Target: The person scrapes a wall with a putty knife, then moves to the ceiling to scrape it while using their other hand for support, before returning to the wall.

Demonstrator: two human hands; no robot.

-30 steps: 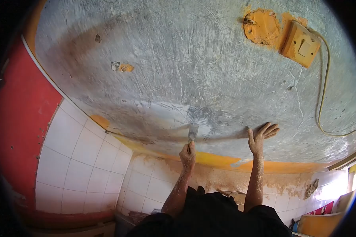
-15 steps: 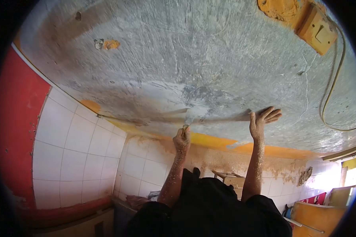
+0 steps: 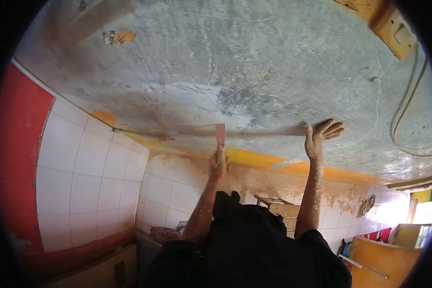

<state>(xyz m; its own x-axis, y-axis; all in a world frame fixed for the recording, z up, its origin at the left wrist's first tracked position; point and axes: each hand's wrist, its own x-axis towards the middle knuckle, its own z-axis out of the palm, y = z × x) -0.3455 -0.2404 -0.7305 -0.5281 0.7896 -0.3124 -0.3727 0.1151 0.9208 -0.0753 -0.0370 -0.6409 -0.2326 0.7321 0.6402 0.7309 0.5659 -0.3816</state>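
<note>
My left hand [image 3: 218, 163] is closed around the handle of a scraper [image 3: 220, 133], its flat, reddish-looking blade pointing up against the grey wall [image 3: 273, 62]. The hand is slightly smeared by motion. Just above the blade the wall shows a pale, scratched patch [image 3: 230, 103]. Farther right, my right hand [image 3: 319, 139] rests on the wall with its fingers spread and nothing in it. Pale flakes and dust cover both forearms. Below the hands runs a strip of yellow-orange paint [image 3: 254, 157].
A switch box [image 3: 397, 36] with a hanging cable [image 3: 402, 113] is at the upper right. White tiles [image 3: 77, 163] and a red wall section [image 3: 21, 158] lie to the left. A wooden chair-like piece [image 3: 283, 210] stands low behind my body, and an orange panel [image 3: 384, 261] at lower right.
My left hand has shifted slightly, and the scraper's blade now faces me broadside instead of edge-on. My right hand stays on the wall. The whole view has tilted a little.
</note>
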